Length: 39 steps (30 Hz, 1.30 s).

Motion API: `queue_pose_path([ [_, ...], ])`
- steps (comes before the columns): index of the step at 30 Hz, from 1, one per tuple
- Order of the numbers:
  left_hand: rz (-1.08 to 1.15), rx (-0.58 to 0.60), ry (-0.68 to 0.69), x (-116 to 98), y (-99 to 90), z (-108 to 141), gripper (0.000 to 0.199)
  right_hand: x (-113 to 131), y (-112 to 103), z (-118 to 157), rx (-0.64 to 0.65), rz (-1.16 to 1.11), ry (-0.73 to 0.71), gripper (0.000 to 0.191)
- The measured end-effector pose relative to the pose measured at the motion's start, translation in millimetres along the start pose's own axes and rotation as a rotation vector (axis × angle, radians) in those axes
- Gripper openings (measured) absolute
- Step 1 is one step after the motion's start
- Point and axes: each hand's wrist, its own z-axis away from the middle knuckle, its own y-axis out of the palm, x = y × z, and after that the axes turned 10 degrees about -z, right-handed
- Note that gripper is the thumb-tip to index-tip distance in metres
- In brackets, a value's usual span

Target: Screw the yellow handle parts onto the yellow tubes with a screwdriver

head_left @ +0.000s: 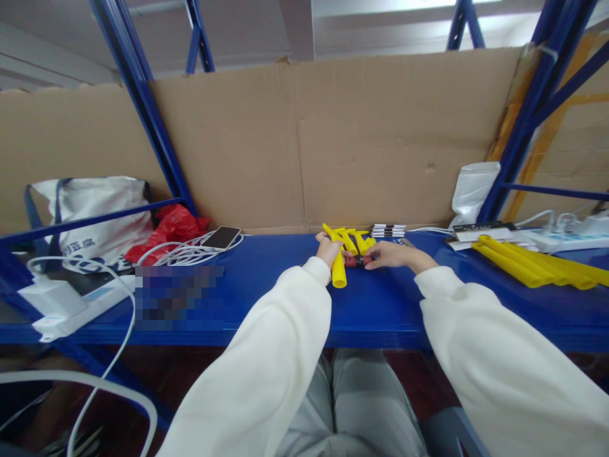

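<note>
Yellow tube (339, 271) in left hand (327, 249), fingers wrapped round it; tube slants, its near open end pointing toward the body, above the blue tabletop (276, 266). Right hand (390, 255) just to the right, palm down, fingertips at the right end of a dark red cylinder (351, 261) with a black band round its middle; cannot tell whether they pinch it or only touch. Hands close together but apart, red cylinder between them. Just behind: a few yellow pieces (360, 244), partly hidden, and a small black-and-white stack (387, 231).

Right side of table: more yellow tubes (516, 263) laid side by side, white pouch (474, 190) leaning near the blue upright (516, 143), white power strip (583, 241). Left side: phone (223, 238) beside coiled white cable (183, 255), red plastic bag (177, 230), pale cloth bag (102, 212), white adapter (56, 297) on another strip. Pixelated patch at table's left, contents unreadable. Cardboard sheet (371, 139) stands along the back. Both sleeves cream, trousers grey.
</note>
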Motion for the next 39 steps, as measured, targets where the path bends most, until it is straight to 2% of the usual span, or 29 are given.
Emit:
queue_pose_path([
  [5,0.042,-0.054,0.012,3,-2.6,-8,0.054,1,-2,1,-0.027,-0.094,0.029,0.028],
  [9,0.077,-0.089,0.045,4,-4.9,-12,0.054,5,-3,6,-0.05,-0.313,0.059,0.033],
  [13,0.142,-0.151,0.066,1,-7.6,-12,0.051,16,-4,11,-0.134,-0.531,0.073,0.032],
  [15,0.192,-0.187,0.069,-2,-9.0,-13,0.051,23,-6,11,-0.221,-0.608,0.089,0.028],
  [20,0.235,-0.213,0.048,-4,-11.2,-14,0.055,30,-11,9,-0.566,-0.719,0.126,0.026],
  [30,0.149,-0.147,-0.016,1,-10.8,-15,0.059,8,-24,7,-1.077,-0.699,0.105,0.023],
  [34,0.124,-0.115,-0.031,1,-11.0,-16,0.06,3,-28,5,-1.191,-0.704,0.075,0.024],
  [39,0.081,-0.075,-0.045,-2,-10.1,-11,0.063,4,-27,6,-1.193,-0.744,0.076,0.025],
])
